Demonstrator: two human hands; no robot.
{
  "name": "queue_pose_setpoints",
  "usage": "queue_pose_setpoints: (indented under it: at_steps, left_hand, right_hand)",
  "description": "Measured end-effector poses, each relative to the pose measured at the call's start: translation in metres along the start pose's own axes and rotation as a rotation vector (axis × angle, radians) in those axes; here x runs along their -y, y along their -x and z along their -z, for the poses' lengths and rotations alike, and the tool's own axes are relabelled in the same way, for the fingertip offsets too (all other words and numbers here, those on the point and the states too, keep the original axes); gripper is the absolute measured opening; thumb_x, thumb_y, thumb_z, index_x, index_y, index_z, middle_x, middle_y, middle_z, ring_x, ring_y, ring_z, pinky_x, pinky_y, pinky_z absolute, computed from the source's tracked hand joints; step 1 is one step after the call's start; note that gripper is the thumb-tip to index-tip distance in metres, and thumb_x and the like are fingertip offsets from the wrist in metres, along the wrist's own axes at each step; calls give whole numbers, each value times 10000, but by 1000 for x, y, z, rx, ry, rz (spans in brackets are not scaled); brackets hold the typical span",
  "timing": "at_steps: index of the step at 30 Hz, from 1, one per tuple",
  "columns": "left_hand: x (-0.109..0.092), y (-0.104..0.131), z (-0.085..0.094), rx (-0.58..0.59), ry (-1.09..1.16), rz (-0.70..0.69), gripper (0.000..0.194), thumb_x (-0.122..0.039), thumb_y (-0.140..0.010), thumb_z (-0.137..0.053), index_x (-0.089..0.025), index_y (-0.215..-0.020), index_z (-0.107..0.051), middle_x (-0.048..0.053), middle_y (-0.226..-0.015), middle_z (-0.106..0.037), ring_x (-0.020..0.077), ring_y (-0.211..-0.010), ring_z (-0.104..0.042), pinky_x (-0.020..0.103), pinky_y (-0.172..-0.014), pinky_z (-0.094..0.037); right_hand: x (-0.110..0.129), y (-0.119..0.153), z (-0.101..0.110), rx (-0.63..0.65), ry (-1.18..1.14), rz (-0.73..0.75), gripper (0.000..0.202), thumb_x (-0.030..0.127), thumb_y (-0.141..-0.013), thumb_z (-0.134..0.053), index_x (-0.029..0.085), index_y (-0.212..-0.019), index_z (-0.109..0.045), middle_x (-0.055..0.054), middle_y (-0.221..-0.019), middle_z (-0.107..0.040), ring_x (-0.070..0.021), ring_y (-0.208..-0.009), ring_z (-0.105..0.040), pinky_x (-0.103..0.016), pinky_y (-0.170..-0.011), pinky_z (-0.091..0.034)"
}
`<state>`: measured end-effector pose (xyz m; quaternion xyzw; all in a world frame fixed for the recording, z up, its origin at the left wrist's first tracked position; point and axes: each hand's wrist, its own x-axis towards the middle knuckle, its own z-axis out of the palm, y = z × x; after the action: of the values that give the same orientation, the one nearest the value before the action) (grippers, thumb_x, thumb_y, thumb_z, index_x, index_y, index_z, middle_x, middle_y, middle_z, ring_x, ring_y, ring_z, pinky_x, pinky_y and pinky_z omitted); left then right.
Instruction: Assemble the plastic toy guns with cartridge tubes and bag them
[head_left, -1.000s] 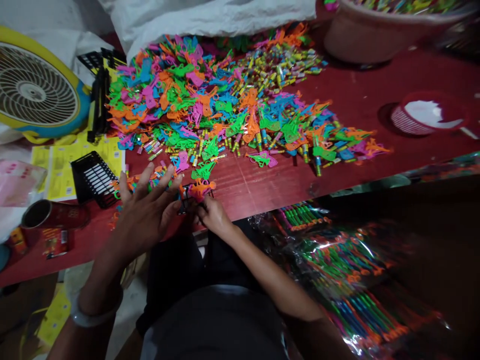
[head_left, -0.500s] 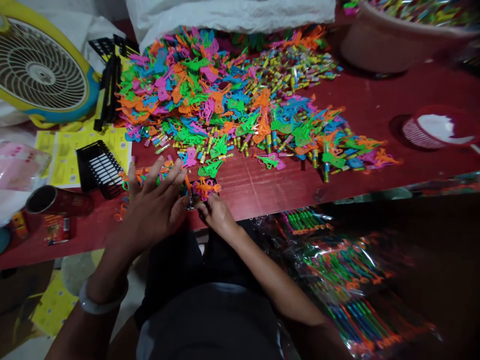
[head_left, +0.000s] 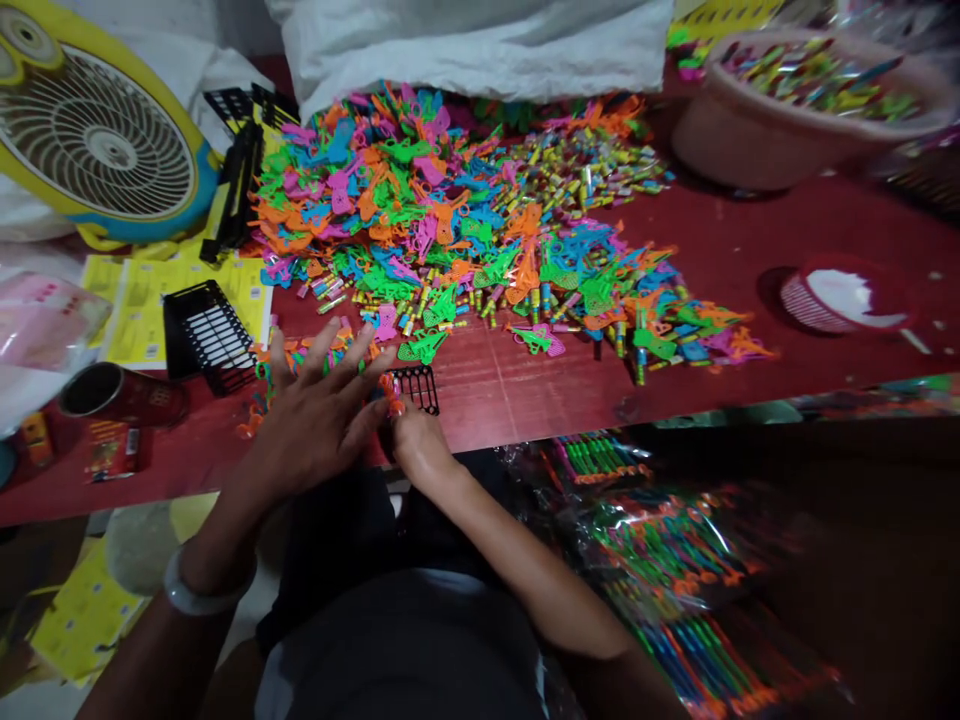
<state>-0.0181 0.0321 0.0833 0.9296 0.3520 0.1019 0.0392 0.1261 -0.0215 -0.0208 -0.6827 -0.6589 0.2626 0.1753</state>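
My left hand (head_left: 319, 415) is spread with its fingers apart, palm down over a row of small coloured plastic pieces (head_left: 296, 352) near the table's front edge. Beside its thumb, my right hand (head_left: 416, 435) is closed on an orange piece (head_left: 392, 388). A black slotted tray (head_left: 420, 388) shows just behind my right hand, partly covered by it. Behind both hands lies a big heap of pink, green, blue and orange plastic pieces (head_left: 405, 190). A green piece (head_left: 422, 345) lies at the heap's front edge.
A yellow fan (head_left: 112, 150), a black basket (head_left: 206, 335) and a dark cup (head_left: 124, 395) stand at the left. At the right are a pink tub (head_left: 757, 140) and a small red basket (head_left: 817, 300). Bagged toys (head_left: 660, 540) lie below the table edge.
The black tray beside my right hand now shows its slots, where orange and pink pieces lay before. My right hand has moved slightly left and down. The view has shifted.
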Motion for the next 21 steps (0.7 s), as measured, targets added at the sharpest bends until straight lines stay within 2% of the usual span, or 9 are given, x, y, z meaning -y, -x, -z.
queue_pose_setpoints:
  at_steps: [4,7,8,9,11,14,16,19,21]
  left_hand:
    - [1,-1,0,3,-24,-42,364,-468,-996,-484,-435,-1341,-594,-32,-1587,-438,311,-1554,-186,634,-1243,-17]
    - [1,-2,-1,-12,-47,-18,325,-519,-988,-481,-403,-1230,-665,-19,-1591,-433,328,-1537,-237,663,-1229,-22]
    - [1,-2,-2,-19,-53,-11,329,-533,-985,-479,-397,-1219,-666,-16,-1592,-431,331,-1533,-246,672,-1225,-17]
    - [1,-2,-2,-28,-58,-8,331,-544,-983,-479,-395,-1214,-664,-15,-1594,-428,332,-1531,-250,677,-1223,-11]
    - [1,-1,-4,-40,-67,-11,326,-550,-981,-482,-395,-1209,-655,-18,-1597,-423,324,-1532,-251,677,-1223,3]
    - [1,0,-5,-64,-80,-19,307,-537,-986,-484,-391,-1201,-646,-27,-1582,-445,300,-1533,-255,666,-1230,23]
    - [1,1,-5,-81,-81,-24,302,-522,-992,-483,-379,-1203,-645,-24,-1561,-475,287,-1532,-259,652,-1238,30]
    - [0,1,-4,-80,-77,-36,321,-513,-1000,-472,-350,-1210,-651,-6,-1546,-496,283,-1531,-263,634,-1247,34]
    - [0,1,-3,-82,-71,-43,329,-518,-1001,-467,-343,-1204,-658,-4,-1550,-490,291,-1532,-259,636,-1245,37]
  right_hand:
    - [-9,-4,0,7,-88,15,214,131,-919,-497,176,-1063,-649,-114,-918,-695,-205,-639,-611,-325,-599,-476]
    - [-31,-16,19,34,-225,136,170,104,-873,-529,181,-943,-664,-68,-841,-677,-209,-717,-626,-309,-658,-486]
    - [-41,-22,29,0,-245,172,178,94,-869,-523,183,-915,-671,-62,-855,-675,-208,-766,-632,-303,-695,-490]
    - [-50,-30,39,-98,-236,163,216,83,-878,-495,183,-926,-681,-65,-897,-675,-206,-813,-634,-302,-734,-491]
    - [-67,-47,55,-280,-123,83,296,91,-906,-464,192,-1057,-698,-87,-1037,-663,-212,-873,-625,-317,-774,-489]
    - [-82,-64,65,-305,24,17,353,123,-912,-493,219,-1190,-687,-106,-1141,-637,-228,-871,-618,-332,-759,-492]
    - [-92,-64,68,-319,20,6,363,126,-907,-493,218,-1197,-691,-105,-1125,-647,-228,-863,-623,-332,-766,-502]
    - [-116,-50,83,-474,7,-44,398,117,-909,-448,195,-1221,-682,-109,-1092,-665,-236,-933,-630,-346,-842,-508]
    - [-139,-36,101,-580,96,-163,403,132,-924,-423,177,-1233,-678,-132,-1115,-658,-251,-978,-624,-364,-865,-497]
